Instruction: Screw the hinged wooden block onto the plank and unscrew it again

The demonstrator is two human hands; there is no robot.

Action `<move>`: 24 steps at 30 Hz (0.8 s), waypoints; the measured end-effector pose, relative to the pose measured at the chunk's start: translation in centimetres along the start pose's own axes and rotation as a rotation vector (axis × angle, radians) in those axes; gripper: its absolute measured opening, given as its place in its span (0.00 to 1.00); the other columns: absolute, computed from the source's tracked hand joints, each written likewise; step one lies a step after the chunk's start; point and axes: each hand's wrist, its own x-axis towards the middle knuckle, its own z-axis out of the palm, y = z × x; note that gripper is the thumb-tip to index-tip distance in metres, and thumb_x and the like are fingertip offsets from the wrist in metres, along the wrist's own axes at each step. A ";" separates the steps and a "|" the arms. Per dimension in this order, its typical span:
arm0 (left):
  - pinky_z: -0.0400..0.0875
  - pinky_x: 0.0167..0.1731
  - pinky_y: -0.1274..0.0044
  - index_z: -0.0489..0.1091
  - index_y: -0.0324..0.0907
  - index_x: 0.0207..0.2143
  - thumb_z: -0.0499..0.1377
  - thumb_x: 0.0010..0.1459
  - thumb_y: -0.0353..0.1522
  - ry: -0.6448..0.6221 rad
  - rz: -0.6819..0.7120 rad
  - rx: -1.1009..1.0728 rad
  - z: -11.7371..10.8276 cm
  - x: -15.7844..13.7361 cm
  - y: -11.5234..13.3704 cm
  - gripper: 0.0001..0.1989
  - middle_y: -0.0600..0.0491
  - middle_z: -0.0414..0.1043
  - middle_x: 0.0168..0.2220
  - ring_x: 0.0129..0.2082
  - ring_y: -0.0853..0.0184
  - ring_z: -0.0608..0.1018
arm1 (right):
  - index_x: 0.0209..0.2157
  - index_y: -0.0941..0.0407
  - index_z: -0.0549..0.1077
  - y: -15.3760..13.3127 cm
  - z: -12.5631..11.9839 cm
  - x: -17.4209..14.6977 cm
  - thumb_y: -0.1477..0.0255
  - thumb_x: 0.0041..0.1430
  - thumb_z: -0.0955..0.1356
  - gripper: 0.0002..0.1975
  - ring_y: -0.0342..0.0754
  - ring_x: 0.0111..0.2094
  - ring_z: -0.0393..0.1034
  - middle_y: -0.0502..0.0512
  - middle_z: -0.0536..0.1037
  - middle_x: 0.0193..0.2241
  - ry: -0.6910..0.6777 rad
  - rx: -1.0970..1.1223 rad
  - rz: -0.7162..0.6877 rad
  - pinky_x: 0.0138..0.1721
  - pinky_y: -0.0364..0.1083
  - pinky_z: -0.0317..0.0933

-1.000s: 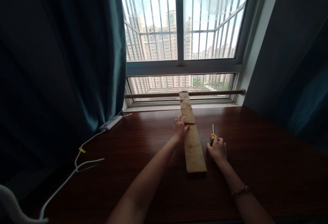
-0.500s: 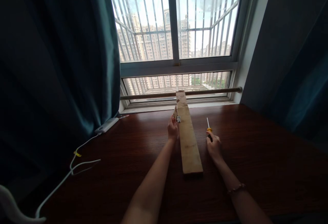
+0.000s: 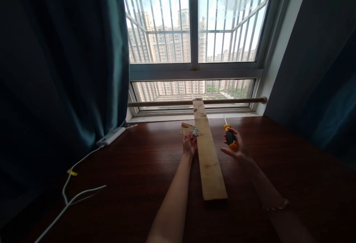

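A long wooden plank (image 3: pixel 210 157) lies lengthwise on the dark tabletop, its far end by the window rail. At its left edge sits a small metal hinge (image 3: pixel 195 132), which joins it to a short wooden piece (image 3: pixel 187 129). My left hand (image 3: pixel 189 145) grips that short piece from below, beside the plank. To the right of the plank, my right hand (image 3: pixel 237 145) holds a screwdriver (image 3: pixel 230 138) with a black and yellow handle, its shaft pointing up and away. The screwdriver's tip is apart from the hinge.
The brown table (image 3: pixel 133 191) reaches to the window sill. A white power strip (image 3: pixel 111 136) lies at the left by the blue curtain (image 3: pixel 111 69), with a white cable (image 3: pixel 69 169) running toward me. A metal rail (image 3: pixel 164 103) crosses before the window.
My left hand has swung the short wooden piece out to the left, so its face shows. My right hand has turned, showing the screwdriver's handle. The view has shifted slightly.
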 end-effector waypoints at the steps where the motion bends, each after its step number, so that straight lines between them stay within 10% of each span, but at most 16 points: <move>1: 0.69 0.30 0.77 0.68 0.41 0.33 0.63 0.44 0.32 0.014 -0.014 0.012 0.0 0.2 0.1 0.12 0.53 0.73 0.30 0.27 0.69 0.75 | 0.48 0.52 0.61 -1.2 0.4 1.2 0.68 0.32 0.76 0.38 0.46 0.31 0.69 0.52 0.71 0.35 0.022 -0.015 -0.039 0.32 0.45 0.66; 9: 0.69 0.29 0.77 0.70 0.39 0.29 0.62 0.44 0.30 0.132 -0.012 0.105 -0.2 1.2 0.0 0.07 0.49 0.73 0.33 0.32 0.66 0.76 | 0.18 0.58 0.65 -5.9 6.0 7.7 0.59 0.50 0.66 0.18 0.39 0.12 0.57 0.45 0.62 0.10 0.448 -0.167 -0.202 0.14 0.39 0.52; 24: 0.70 0.28 0.77 0.69 0.40 0.33 0.61 0.45 0.31 0.135 0.021 0.167 -0.5 1.5 -0.5 0.09 0.49 0.72 0.34 0.32 0.66 0.75 | 0.21 0.59 0.69 -0.3 6.0 10.6 0.52 0.49 0.65 0.23 0.45 0.17 0.68 0.52 0.71 0.14 0.296 -0.254 -0.118 0.20 0.41 0.61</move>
